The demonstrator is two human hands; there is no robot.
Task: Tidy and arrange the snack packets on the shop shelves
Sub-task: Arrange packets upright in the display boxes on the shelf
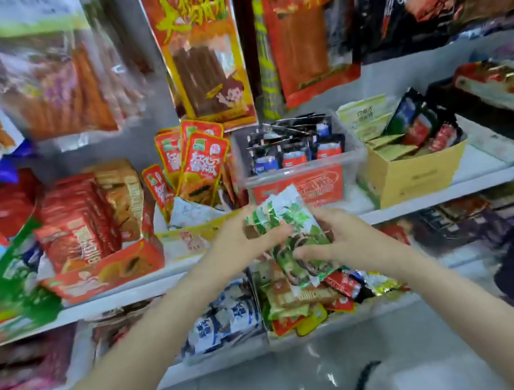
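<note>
we read the scene left to right. our left hand (239,242) comes in from the lower left, fingers curled onto the upper left edge of a small stack of green packets (293,239). the stack sits between our two hands, just above the front lip of the middle shelf (419,198). its long axis runs tilted, top end up and left toward the left hand, bottom end down and right. our right hand (335,243) holds the lower right side, fingers wrapped over the face of the front packet. both hands are clamped on the same stack; neither is nearer, they share it.

beyond the left hand, up and left, stands a yellow tray of red packets (206,165). straight beyond the stack is a clear tub (299,170); beyond the right hand, a cardboard box (415,171). below the hands lies a mixed heap of loose packets (317,300).

our judgement: we are squaring the stack before placing it; where it belongs we cannot tell.
</note>
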